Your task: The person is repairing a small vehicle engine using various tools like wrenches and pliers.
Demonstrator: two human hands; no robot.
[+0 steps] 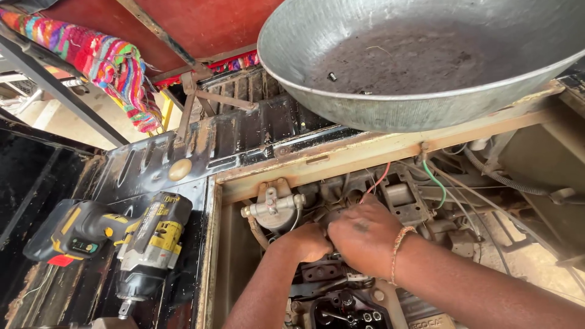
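Both forearms come in from the bottom edge and meet over the engine [365, 201], which sits sunk in an open bay below a tan sheet-metal rim [365, 152]. That engine is the largest thing under the hands: cast metal, greasy and dark, fixed in place and far too heavy to shift, so any hold has to be on a small part of it, and I judge the oily surfaces slippery to bare skin. Above it a wide grey metal pan [426, 61] rests on the rim, light and stiff by the look of it, with a few small bits lying loose inside. On the black ribbed floor panel [183, 152] to the left lies a yellow and black impact wrench [128, 244], well apart from the hands; its rubbered handle is the plain place to grip it. A bright knitted cloth [109, 61] hangs over a frame at the upper left, soft and limp. The right hand [365, 237], a beaded band at its wrist, is curled down over a part in the middle of the engine, and the left hand [308, 242] is closed beside it, touching it; what either clasps is hidden beneath the knuckles. Thin red and green wires [436, 180] run just behind, fragile and easy to snag. Room is tight.
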